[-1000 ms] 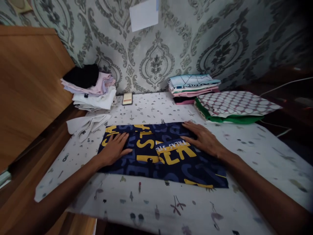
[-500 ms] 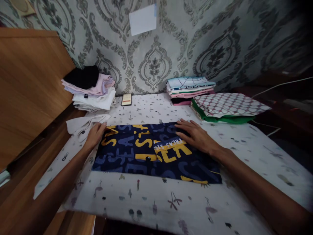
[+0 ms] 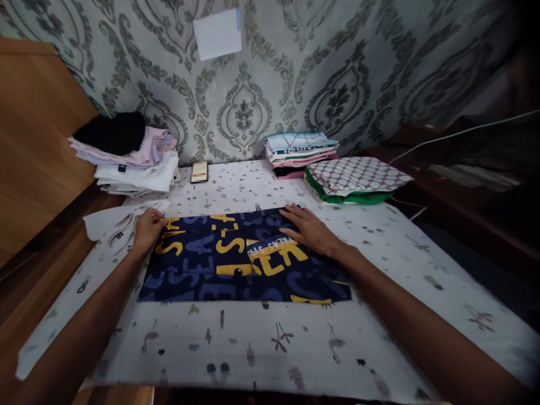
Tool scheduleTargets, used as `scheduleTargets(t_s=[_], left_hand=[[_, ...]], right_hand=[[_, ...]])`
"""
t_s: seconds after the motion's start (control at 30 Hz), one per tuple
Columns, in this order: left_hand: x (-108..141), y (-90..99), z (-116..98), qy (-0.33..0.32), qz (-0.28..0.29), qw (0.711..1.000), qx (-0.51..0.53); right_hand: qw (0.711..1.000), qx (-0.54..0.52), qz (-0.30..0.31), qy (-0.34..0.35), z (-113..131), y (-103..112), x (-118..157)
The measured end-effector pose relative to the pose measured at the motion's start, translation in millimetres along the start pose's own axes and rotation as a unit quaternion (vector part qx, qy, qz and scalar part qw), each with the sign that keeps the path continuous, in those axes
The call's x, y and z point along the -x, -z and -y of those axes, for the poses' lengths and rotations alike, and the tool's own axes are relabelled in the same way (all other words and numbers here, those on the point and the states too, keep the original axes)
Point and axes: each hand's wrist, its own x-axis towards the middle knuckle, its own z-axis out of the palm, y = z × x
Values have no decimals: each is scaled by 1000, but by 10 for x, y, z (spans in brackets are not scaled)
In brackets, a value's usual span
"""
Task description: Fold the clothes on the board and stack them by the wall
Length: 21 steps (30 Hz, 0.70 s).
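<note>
A folded navy garment [image 3: 236, 259] with yellow and dull blue letters lies flat in front of me as a long rectangle; its exact kind does not show. At its far left corner my left hand [image 3: 147, 229] is closed, thumb and fingers pinching the cloth edge. My right hand [image 3: 311, 232] rests palm down on the garment's right part, fingers stretched toward its far edge. Just beyond my left hand lies a crumpled white cloth [image 3: 120, 222] with a small black mark.
Beneath everything is a white printed sheet [image 3: 236, 343]. A stack of folded clothes [image 3: 135, 174] topped by a black piece stands at the back left. A small card-like box [image 3: 199, 172] sits by the wall. Two more piles, folded clothes [image 3: 297, 152] and patterned cloth [image 3: 358, 177], are back right.
My left hand's fingers have drawn into a pinch at the garment's far left corner. The right hand stays flat on the cloth. The whole view has shifted, moving everything leftward in the picture.
</note>
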Motion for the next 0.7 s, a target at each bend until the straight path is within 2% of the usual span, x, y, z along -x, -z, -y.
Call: scheduleTargets(t_s=[0.17, 0.3, 0.47, 0.5, 0.53, 0.63, 0.7], left_hand=[[12, -6, -15, -56, 10, 996, -68], [74, 15, -42, -92, 18, 982, -167], [294, 232, -149, -137, -2, 970, -202], [361, 292, -173, -154, 24, 969, -190], [437, 352, -194, -171, 74, 967, -175], [694, 507, -229, -210, 252, 934, -144], [855, 584, -224, -210, 292, 920, -156]], right_hand=[[1000, -5, -2, -6, 29, 20, 7], [999, -33, 6, -11, 34, 51, 3], [991, -123, -50, -23, 100, 162, 119], [989, -135, -58, -17, 128, 196, 165], [988, -142, -60, -9, 161, 232, 218], [989, -142, -44, 17, 280, 319, 406], [990, -133, -30, 28, 362, 337, 530]])
